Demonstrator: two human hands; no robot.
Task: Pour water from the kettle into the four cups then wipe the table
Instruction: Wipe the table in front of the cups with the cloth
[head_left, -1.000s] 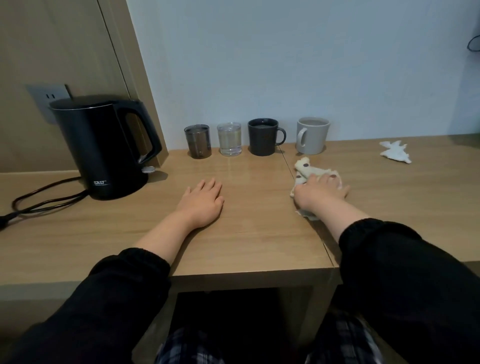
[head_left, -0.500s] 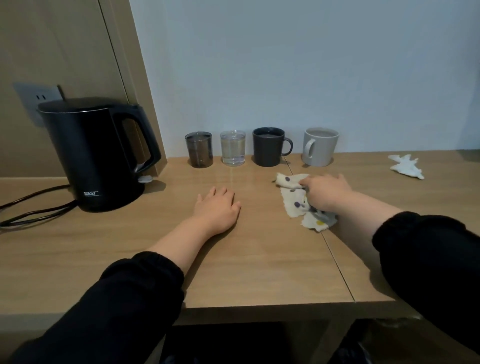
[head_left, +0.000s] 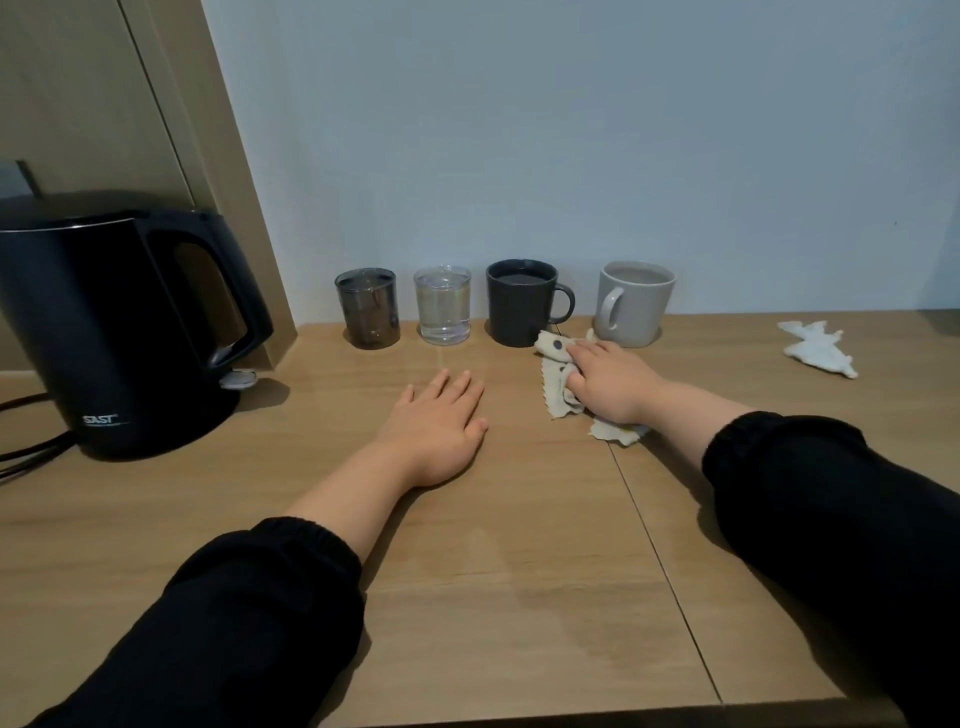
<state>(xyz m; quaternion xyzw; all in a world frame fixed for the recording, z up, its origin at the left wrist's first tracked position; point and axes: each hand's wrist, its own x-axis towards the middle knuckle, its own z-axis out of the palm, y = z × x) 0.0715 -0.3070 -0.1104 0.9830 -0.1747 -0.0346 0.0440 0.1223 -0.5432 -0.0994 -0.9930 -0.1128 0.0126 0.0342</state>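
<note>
While my right hand (head_left: 608, 382) grips the bunched cloth (head_left: 557, 387) with curled fingers and presses it on the table (head_left: 493, 597), my left hand (head_left: 436, 421) lies flat and open on the wood beside it, holding nothing. The cloth sits just before the dark mug (head_left: 519, 306) and the grey mug (head_left: 636, 306), its long side running from them back toward me, so I judge the next stroke should pull toward me, away from the full cups

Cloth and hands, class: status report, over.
Left hand flat on table, open. Right hand grips spotted cloth before dark mug and grey mug. Crumpled tissue far right, apart.
</note>
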